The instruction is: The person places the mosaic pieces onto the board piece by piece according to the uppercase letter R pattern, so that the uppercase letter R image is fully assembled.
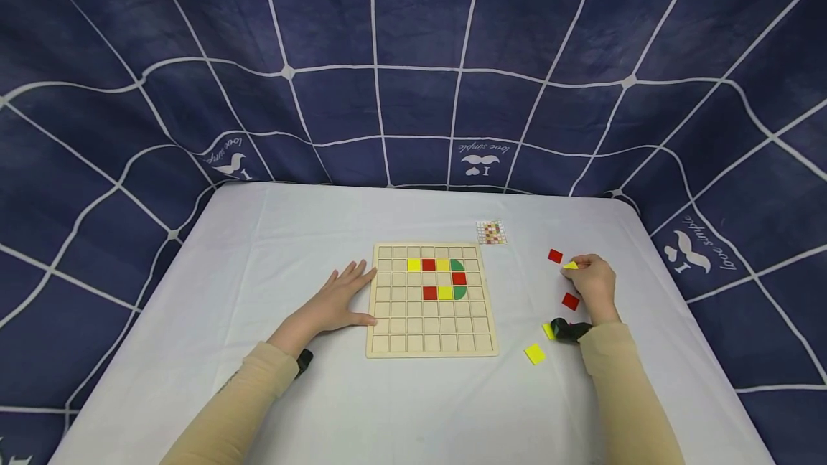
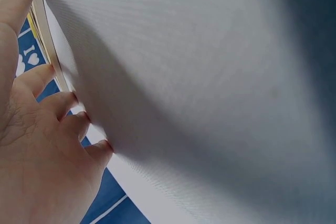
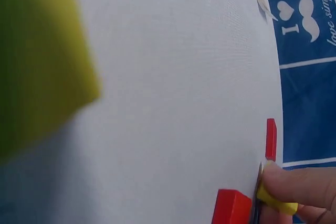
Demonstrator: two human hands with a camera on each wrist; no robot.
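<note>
Pinching a small yellow tile [image 1: 571, 265] between its fingertips, the person's right hand [image 1: 593, 285] rests on the white table [image 1: 271, 235] well to the right of the wooden grid board [image 1: 431, 300], fingers curled closed around the tile's edge. A red tile [image 1: 555, 256] lies just beyond that hand, farther from the board's near edge, and another red tile [image 1: 571, 301] sits just beside the hand on its nearer side. Two more yellow tiles [image 1: 535, 354] lie near the wrist, off the board's near right corner. The left hand [image 1: 336, 303] lies flat and open on the table, fingers spread and touching the board's left edge, holding nothing. On the board, yellow, red and green pieces fill some cells of the upper rows. A small pattern card [image 1: 491, 232] lies just past the board's far right corner.
</note>
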